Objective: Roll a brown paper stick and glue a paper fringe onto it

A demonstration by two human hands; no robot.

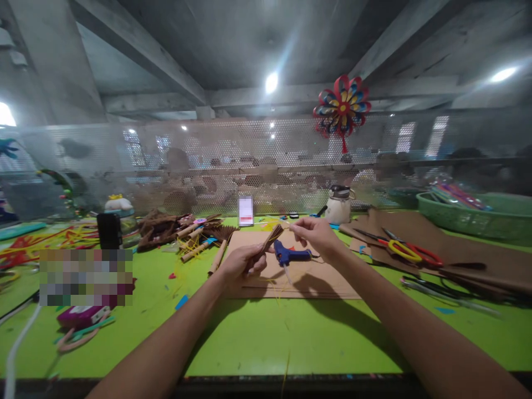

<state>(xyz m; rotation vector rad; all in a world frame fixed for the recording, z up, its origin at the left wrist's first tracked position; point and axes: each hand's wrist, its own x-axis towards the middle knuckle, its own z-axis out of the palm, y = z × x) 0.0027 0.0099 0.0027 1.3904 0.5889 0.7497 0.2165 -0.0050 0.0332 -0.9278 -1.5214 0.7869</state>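
My left hand [245, 261] is closed around the lower end of a folded piece of brown paper [272, 235], which tilts up to the right. A thin yellow strand lies against that paper. My right hand [313, 235] is pinched just to the right of the paper's upper end, and the strand seems to run to its fingertips. Below and between the hands, a blue glue gun [293, 255] rests on a stack of cardboard sheets [332, 285]. Loose yellow strands hang near the front of the cardboard.
Brown paper rolls [193, 249] and yellow scraps lie left. Scissors [401, 249] rest on brown paper sheets [486, 260] at right, before a green basket [457, 219]. A phone [245, 210] and a white jug [338, 206] stand behind. A power bank-like purple box [83, 316] sits front left.
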